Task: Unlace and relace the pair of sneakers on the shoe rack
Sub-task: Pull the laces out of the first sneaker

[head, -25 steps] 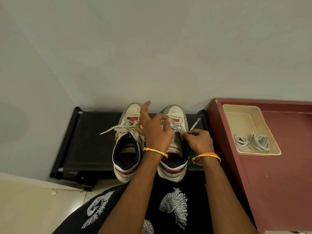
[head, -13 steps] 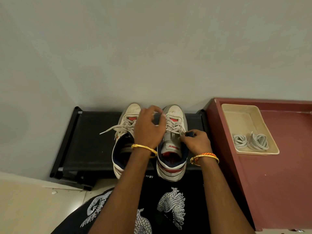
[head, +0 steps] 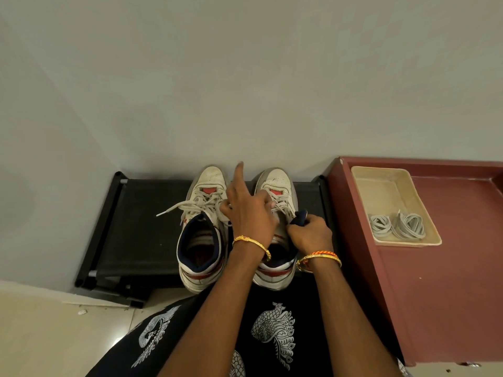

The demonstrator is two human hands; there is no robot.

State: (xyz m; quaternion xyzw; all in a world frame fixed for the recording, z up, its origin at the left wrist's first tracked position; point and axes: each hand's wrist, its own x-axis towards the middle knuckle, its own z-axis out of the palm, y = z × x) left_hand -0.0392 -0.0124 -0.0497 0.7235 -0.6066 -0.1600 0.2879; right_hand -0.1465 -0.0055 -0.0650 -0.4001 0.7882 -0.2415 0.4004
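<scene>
The left hand (head: 250, 216), forefinger pointing out, pinches the grey laces (head: 283, 206) of the white leather sneaker (head: 276, 183) beneath it; the right hand (head: 310, 235) grips its navy collar. A hard tug could drag the sneaker off the black rack (head: 141, 219).

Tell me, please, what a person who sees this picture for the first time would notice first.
The eye goes first to the two hands at the centre: the left hand works at the laces of the right sneaker with one finger pointing up, and the right hand pinches its dark collar. The left sneaker stands beside it on the black shoe rack. At the right, a cream tray with spare coiled laces lies on a red cabinet.
</scene>
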